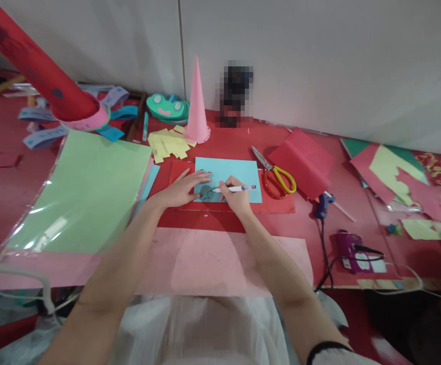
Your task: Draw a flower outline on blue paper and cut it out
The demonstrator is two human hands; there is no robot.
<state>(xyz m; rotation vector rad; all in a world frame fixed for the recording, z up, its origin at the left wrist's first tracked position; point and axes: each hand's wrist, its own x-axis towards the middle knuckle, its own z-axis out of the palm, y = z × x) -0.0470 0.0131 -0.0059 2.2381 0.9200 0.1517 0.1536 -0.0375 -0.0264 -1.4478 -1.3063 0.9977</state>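
On the left of the red table (352, 177) lies a green sheet (87, 187) in clear plastic. Yellow paper pieces (169, 144) lie beside a standing pink cone (196, 109). The left hand (182, 190) rests with fingers spread on the left part of a light blue sheet (230, 170), near dark curved lines (207, 193). The right hand (237, 195) has its fingers closed around a white marker (239, 188), the tip at those lines. Just right of the sheet lie scissors (279, 177), then red paper (304, 162) and a blue glue gun (324, 205).
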